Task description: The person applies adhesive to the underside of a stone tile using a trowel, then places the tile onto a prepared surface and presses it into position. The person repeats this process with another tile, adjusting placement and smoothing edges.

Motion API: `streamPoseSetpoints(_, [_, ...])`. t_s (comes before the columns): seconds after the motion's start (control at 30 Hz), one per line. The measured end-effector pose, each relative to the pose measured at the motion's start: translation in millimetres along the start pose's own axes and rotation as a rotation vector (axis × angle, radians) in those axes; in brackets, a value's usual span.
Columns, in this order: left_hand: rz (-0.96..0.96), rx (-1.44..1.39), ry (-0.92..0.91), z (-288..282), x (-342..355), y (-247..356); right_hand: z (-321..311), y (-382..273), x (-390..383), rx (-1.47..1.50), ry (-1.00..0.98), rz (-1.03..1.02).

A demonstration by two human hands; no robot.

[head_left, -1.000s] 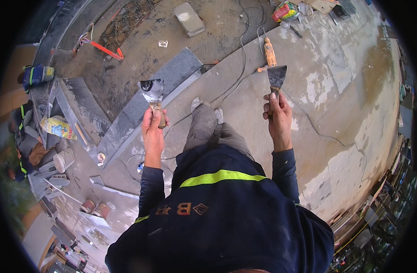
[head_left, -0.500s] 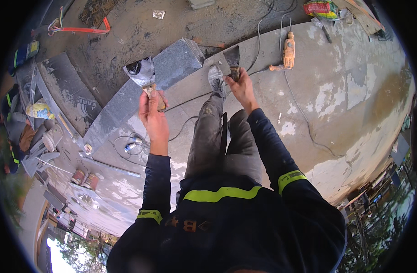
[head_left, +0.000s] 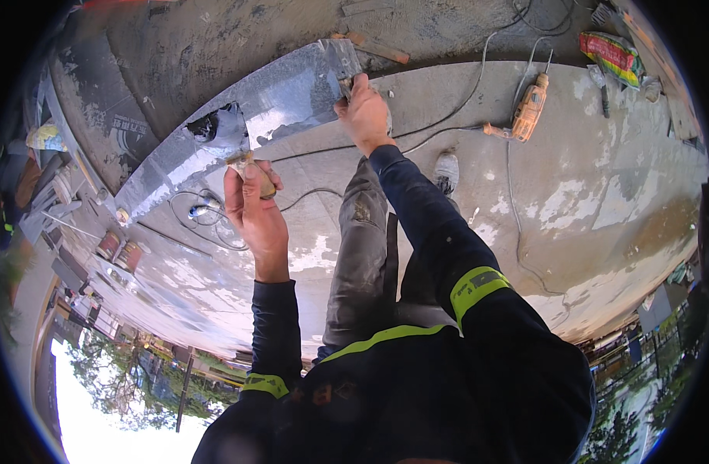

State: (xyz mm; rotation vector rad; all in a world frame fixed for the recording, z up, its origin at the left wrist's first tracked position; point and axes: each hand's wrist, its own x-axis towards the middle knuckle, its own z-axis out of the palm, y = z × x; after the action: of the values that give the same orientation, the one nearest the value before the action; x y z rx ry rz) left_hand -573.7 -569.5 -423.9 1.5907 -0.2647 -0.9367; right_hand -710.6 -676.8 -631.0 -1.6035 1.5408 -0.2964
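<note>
Head view: left hand (head_left: 257,213) grips scraper (head_left: 234,133); right hand (head_left: 363,114) grips tool (head_left: 345,87) at far slab (head_left: 292,85). Likely spreading; next wants even pressure.

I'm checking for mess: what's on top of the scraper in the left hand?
The scraper has dark material on its blade; the surface beneath that is covered. The left hand hides part of the handle.

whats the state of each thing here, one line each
Left hand: closed on left scraper
Left scraper: partly coated dark
Right hand: closed on right scraper
Right scraper: mostly hidden
Orange drill: lying down, running unclear
Colourful bag: lying down, opening unclear
Grey slab: lying down, surface patchy
</note>
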Motion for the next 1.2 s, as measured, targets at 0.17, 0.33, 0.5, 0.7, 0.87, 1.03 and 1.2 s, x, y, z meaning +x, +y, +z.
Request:
streamPoseSetpoints(0.17, [0.131,-0.173,0.153,28.1,0.3,-37.0,4.5,-0.4,2.4,-0.068,0.022,-0.047])
streamPoseSetpoints(0.33, [0.322,-0.335,0.227,67.3,36.2,-69.1,-1.4,44.3,21.2,-0.066,0.035,-0.121])
streamPoseSetpoints(0.5, [0.551,-0.383,0.281,64.6,87.3,-82.2,-39.3,101.9,68.6,0.226,-0.034,-0.092])
streamPoseSetpoints(0.7, [0.733,-0.397,0.333,35.1,94.8,-113.5,-38.5,86.8,50.7,0.317,-0.255,-0.353])
streamPoseSetpoints(0.87, [0.835,-0.390,0.401,-3.9,64.9,-117.2,-19.4,71.2,31.2,0.268,-0.226,-0.496])
streamPoseSetpoints(1.03, [0.952,-0.404,0.493,-43.4,5.9,-111.9,-32.9,77.4,56.2,-0.058,0.044,-0.488])
streamPoseSetpoints(1.2, [0.909,-0.405,0.590,-60.2,-25.4,-112.0,-36.7,87.8,42.3,0.185,-0.249,-0.630])
